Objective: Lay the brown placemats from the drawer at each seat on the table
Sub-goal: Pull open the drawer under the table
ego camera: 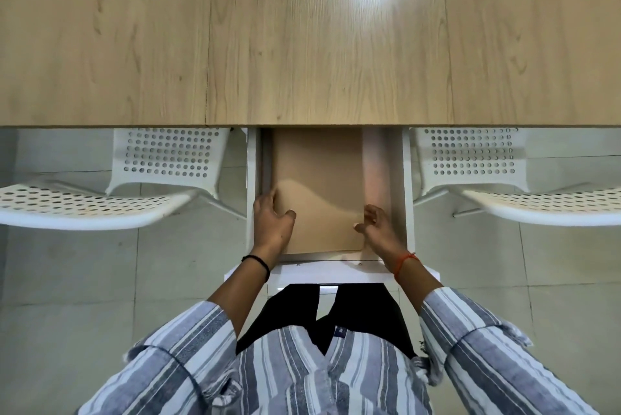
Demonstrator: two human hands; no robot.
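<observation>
While a person leans over an open white drawer (407,179) pulled out from under a wooden desk (302,31), both hands reach down into it. Brown placemats (319,179) lie flat in the drawer as a stack, filling most of its floor; how many there are cannot be told. Left hand (273,223) grips the stack's left edge, fingers (268,199) curled down over it and thumb lying on top. Right hand (378,225) pinches the right edge, fingers bent and close together, thumb pointing inward on the mat. Near the left hand the top mat bulges slightly upward. A black band (257,263) circles the left wrist, an orange thread (405,263) the right. Sleeves are blue, grey and white striped. White perforated chairs stand at either side, one left (100,203), one right (524,203), on a pale tiled floor (84,273). No writing can be read.
</observation>
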